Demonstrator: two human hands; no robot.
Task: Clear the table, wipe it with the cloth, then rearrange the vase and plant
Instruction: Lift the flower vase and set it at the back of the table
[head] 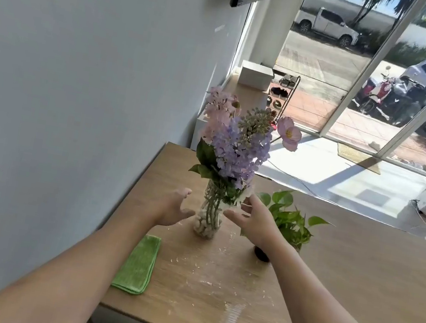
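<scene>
Two hands reach toward the vase [208, 217] from either side, neither plainly touching it. Left hand [172, 209] has its fingers spread and loose just left of the glass; right hand [252, 221] is likewise spread just right of it, thumb side up near the vase's neck. The vase stands upright on the worktop [343, 267], with white pebbles at its bottom and purple and pink flowers [234, 142] above. Just right of it, behind the right hand, sits the plant [291, 222] in a dark pot. The green cloth [138, 264] lies folded near the worktop's left edge. Pale crumbs [203, 282] are scattered across the wood in front of the vase.
</scene>
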